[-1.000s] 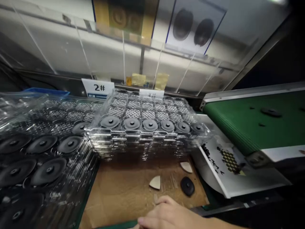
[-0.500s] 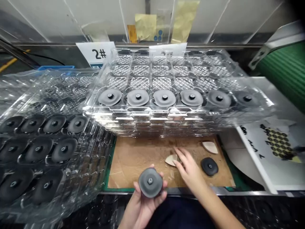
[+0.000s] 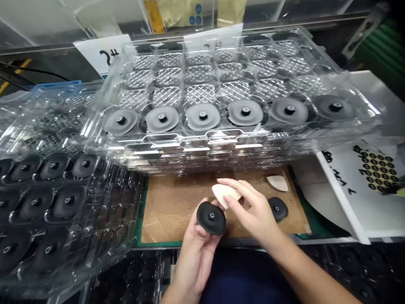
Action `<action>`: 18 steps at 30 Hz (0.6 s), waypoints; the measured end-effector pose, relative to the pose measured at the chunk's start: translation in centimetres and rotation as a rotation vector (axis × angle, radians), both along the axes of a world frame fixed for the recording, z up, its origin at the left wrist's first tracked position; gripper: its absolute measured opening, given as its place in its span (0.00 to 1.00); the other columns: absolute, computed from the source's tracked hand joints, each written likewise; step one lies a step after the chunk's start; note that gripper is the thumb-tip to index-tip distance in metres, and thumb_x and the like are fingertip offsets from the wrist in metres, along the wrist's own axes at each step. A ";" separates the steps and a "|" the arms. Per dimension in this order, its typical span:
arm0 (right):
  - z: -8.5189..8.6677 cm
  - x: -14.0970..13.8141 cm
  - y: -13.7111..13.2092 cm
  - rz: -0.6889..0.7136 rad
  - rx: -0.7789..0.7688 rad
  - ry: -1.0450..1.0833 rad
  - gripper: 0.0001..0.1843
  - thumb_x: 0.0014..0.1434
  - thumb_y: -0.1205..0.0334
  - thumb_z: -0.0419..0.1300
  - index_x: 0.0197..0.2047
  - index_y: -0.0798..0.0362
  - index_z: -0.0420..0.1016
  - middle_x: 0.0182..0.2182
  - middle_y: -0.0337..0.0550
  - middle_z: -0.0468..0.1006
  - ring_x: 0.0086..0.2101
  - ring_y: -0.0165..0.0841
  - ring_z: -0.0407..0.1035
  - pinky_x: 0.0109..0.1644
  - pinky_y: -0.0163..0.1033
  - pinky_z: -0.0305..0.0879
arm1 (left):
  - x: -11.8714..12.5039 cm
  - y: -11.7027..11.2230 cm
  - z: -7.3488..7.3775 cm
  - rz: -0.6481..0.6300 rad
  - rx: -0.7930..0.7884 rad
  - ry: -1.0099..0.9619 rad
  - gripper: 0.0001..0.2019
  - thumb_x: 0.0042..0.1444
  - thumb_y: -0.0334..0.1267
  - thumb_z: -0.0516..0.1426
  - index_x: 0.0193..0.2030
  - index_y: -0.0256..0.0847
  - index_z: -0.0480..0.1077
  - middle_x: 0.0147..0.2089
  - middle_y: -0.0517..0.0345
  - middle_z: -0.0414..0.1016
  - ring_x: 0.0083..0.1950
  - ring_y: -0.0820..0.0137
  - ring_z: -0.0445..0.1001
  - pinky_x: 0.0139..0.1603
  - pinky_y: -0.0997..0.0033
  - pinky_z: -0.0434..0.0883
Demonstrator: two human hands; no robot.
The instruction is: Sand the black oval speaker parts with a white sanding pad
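My left hand grips a black rounded disc with a small raised knob at its centre, tilted above the cardboard. Between the thumb and fingers of my right hand is a pale, leaf-shaped pad, held just over the disc's upper edge. I cannot tell whether pad and disc touch. A second black disc lies on the cardboard beside my right wrist. Another pale pad rests farther back on the cardboard.
A stack of clear plastic trays stands behind the cardboard, grey discs in its front row. More clear trays with black discs stand at left. A white box at right carries a sheet of round black stickers.
My right hand has lifted the pale pad off the cardboard and brought it to the disc. My left hand has raised and tilted the disc. The camera view has shifted.
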State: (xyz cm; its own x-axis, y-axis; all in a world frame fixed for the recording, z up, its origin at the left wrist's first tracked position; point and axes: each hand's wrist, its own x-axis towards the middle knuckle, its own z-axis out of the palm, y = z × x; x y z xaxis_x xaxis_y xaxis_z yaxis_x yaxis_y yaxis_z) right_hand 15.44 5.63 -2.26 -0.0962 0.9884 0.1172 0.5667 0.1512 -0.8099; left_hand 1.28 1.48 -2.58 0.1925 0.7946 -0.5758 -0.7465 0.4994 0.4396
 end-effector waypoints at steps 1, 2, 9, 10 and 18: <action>1.6 -0.1 -0.3 0.026 0.036 0.034 0.14 0.64 0.63 0.51 0.51 0.50 0.70 0.41 0.43 0.78 0.39 0.34 0.70 0.43 0.40 0.64 | 0.3 0.0 0.1 -0.020 0.008 0.012 0.26 0.46 0.46 0.64 0.54 0.45 0.71 0.56 0.48 0.74 0.59 0.58 0.69 0.56 0.64 0.69; 2.9 -0.2 -0.8 0.074 0.066 0.070 0.14 0.64 0.65 0.50 0.51 0.52 0.69 0.40 0.43 0.78 0.38 0.33 0.70 0.43 0.39 0.63 | 0.5 0.1 0.1 -0.044 0.008 0.023 0.27 0.45 0.45 0.65 0.54 0.45 0.71 0.56 0.48 0.74 0.58 0.58 0.70 0.56 0.64 0.69; 5.5 0.5 -1.4 0.242 -0.022 0.044 0.11 0.63 0.70 0.50 0.44 0.54 0.73 0.36 0.42 0.78 0.34 0.32 0.69 0.40 0.40 0.59 | 1.8 0.5 1.4 -0.080 -0.052 0.107 0.24 0.38 0.42 0.69 0.46 0.48 0.76 0.40 0.57 0.81 0.39 0.71 0.78 0.42 0.77 0.74; 5.4 0.6 -1.4 0.178 0.052 0.050 0.12 0.63 0.70 0.50 0.45 0.56 0.72 0.35 0.44 0.78 0.34 0.33 0.69 0.40 0.41 0.59 | 2.1 0.5 1.7 -0.092 -0.062 0.108 0.22 0.39 0.40 0.69 0.45 0.48 0.77 0.36 0.59 0.81 0.35 0.73 0.77 0.41 0.78 0.73; 6.5 4.1 -4.7 0.179 0.036 -0.068 0.10 0.62 0.69 0.52 0.45 0.50 0.70 0.33 0.40 0.79 0.29 0.32 0.69 0.35 0.39 0.60 | 2.3 0.1 3.2 -0.188 -0.027 0.008 0.29 0.29 0.42 0.72 0.44 0.46 0.77 0.44 0.55 0.81 0.44 0.67 0.78 0.46 0.78 0.73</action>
